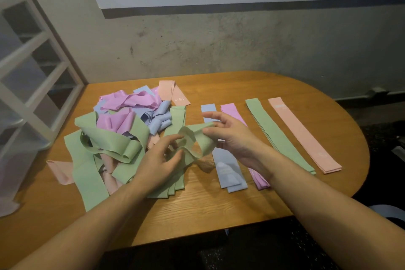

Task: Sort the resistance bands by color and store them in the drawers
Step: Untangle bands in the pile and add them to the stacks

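Nearest the camera, the left hand (pixel 161 161) is pinching one end of a green band (pixel 192 140), thumb and curled fingers closing its grip on the twisted loop, while the right hand (pixel 230 136) is pinching the other end between thumb and forefinger, the remaining fingers fanning loosely. The band is hanging just above the tabletop (pixel 219 208), between the mixed pile (pixel 122 133) and the sorted rows.

It is looking thin, limp and light, folding and curling on itself, probably stretchy and slightly tacky, so taking it at both ends and drawing it flat should be serving better than lifting it mid-length.

Beyond the hands, blue strips (pixel 228 173), pink strips (pixel 258 178), green strips (pixel 276 136) and peach strips (pixel 306 138) are lying side by side. The drawers (pixel 28 85) are standing at the far left, beside the tabletop.
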Demonstrator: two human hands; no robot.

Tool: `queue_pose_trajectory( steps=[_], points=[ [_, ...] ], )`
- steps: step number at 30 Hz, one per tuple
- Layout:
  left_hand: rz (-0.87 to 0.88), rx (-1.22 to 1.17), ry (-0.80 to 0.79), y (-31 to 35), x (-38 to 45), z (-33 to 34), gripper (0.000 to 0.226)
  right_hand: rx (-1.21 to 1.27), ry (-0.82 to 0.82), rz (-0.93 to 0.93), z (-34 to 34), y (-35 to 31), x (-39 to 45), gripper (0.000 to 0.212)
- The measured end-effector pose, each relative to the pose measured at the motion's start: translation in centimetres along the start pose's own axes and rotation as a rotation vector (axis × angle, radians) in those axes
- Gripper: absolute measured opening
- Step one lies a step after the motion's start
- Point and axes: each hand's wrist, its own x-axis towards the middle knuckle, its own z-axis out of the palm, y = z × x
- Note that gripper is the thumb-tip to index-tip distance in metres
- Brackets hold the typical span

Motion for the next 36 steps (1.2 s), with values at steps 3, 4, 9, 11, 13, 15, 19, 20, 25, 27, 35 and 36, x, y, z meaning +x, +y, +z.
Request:
queue_pose_trajectory(
  steps=[3, 4, 9, 11, 13, 15, 19, 20, 25, 27, 35, 36],
  points=[
    [0.176, 0.11, 0.1, -0.1, 0.3, 0.3, 0.045, -0.02, -0.006, -0.014, 0.0, -0.4, -0.2, 0.03],
    [0.221, 0.116, 0.119, 0.1, 0.4, 0.3, 0.051, -0.03, -0.01, -0.017, 0.0, -0.4, -0.2, 0.028],
    [0.258, -0.098, -0.031, 2.4, 0.8, 0.7, 0.072, -0.001, -0.012, -0.057, 0.1, -0.5, -0.4, 0.017],
    [0.206, -0.142, -0.065, 2.8, 0.9, 1.0, 0.068, 0.033, -0.002, -0.08, 0.1, -0.6, -0.5, 0.014],
    [0.155, -0.175, -0.097, 3.0, 0.7, 1.2, 0.059, 0.058, 0.016, -0.101, -0.1, -0.7, -0.4, 0.013],
    [0.13, -0.252, -0.115, 3.3, 0.6, 1.3, 0.05, 0.055, 0.029, -0.108, -0.2, -0.7, -0.4, 0.011],
    [0.093, -0.478, -0.097, 4.7, 0.2, 1.7, 0.049, 0.073, 0.034, -0.106, -0.1, -0.4, -0.4, 0.01],
    [0.071, -0.518, -0.088, 5.1, 0.2, 1.8, 0.049, 0.073, 0.031, -0.108, 0.0, -0.3, -0.4, 0.01],
    [-0.069, -0.6, -0.013, 6.4, 0.3, 2.5, 0.043, 0.082, 0.014, -0.117, 0.2, -0.2, -0.4, 0.011],
    [-0.145, -0.636, -0.013, 6.5, 0.5, 2.6, 0.039, 0.085, 0.018, -0.117, 0.2, -0.2, -0.4, 0.012],
    [-0.367, -0.748, -0.068, 6.8, 1.0, 2.9, 0.034, 0.123, 0.056, -0.095, 0.0, 0.3, -0.4, 0.013],
    [-0.413, -0.79, -0.06, 6.6, 1.1, 3.1, 0.037, 0.127, 0.058, -0.095, 0.0, 0.3, -0.4, 0.013]
  ],
)
